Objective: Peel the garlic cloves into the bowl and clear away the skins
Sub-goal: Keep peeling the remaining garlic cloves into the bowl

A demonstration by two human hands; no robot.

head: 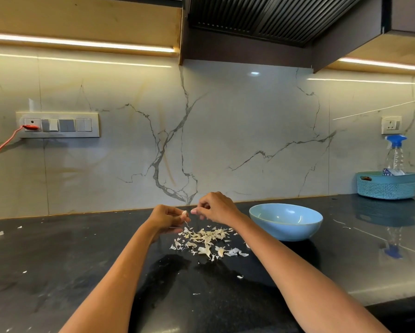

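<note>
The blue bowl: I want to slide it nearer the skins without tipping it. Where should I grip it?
Pinch the blue bowl by its near left rim, coming from above. It stands upright, mouth open, and that edge faces the skins and is unobstructed.

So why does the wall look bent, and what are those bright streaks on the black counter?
Head view: the wide-angle lens bows the backsplash and the light strips into curves. The glossy countertop mirrors the spray bottle and basket at right, with pale glare near its right edge. The arms throw a dark shadow below the garlic skins. The hands look slightly soft.
</note>
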